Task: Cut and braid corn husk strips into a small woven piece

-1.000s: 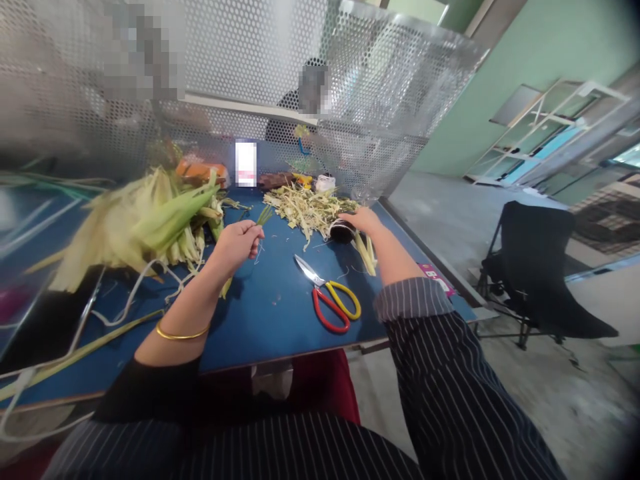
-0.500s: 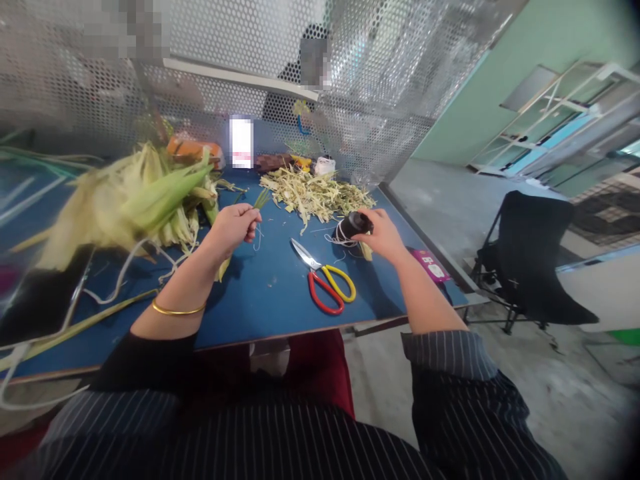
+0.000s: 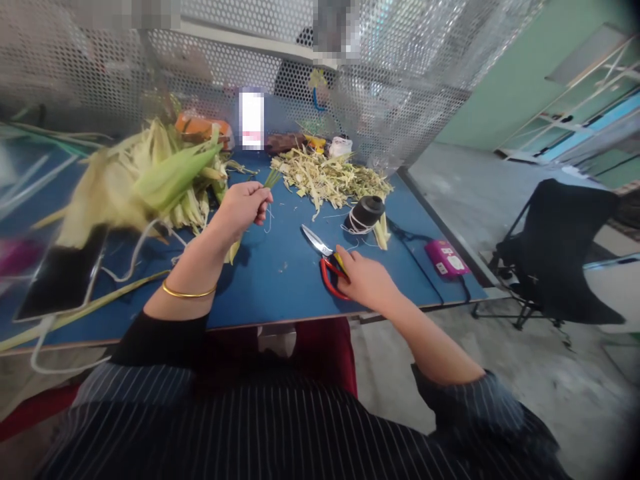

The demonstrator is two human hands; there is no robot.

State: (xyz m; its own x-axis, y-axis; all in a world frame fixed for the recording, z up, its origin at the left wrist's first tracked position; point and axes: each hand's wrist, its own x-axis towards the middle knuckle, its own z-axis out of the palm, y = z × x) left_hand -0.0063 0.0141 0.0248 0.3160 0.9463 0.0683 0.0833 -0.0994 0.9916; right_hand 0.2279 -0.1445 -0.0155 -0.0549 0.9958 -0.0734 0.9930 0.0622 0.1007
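Observation:
My left hand (image 3: 246, 208) is closed around a small bunch of thin green stems (image 3: 271, 178), whose tips poke out beyond the fingers. Below it hangs a loose end of white thread (image 3: 269, 220). My right hand (image 3: 367, 277) has its fingers curled over the handles of the scissors (image 3: 320, 247), which lie on the blue table (image 3: 265, 287). The yellow handle is mostly covered by the hand; part of the red one shows. Behind the right hand stands a black spool (image 3: 367, 213) with white thread wound round it, and a corn husk piece (image 3: 382, 233) lies beside it.
A heap of corn husks (image 3: 170, 180) lies at left, near a black tablet-like panel (image 3: 60, 280) and white cord. Shredded husk strips (image 3: 330, 177) are piled at the back. A purple packet (image 3: 447, 259) sits at the right edge. A mesh partition (image 3: 225, 60) stands behind.
My right hand has let go of the black spool and come down toward me onto the scissors' handles. The left hand still holds the green stems. The whole view has shifted slightly.

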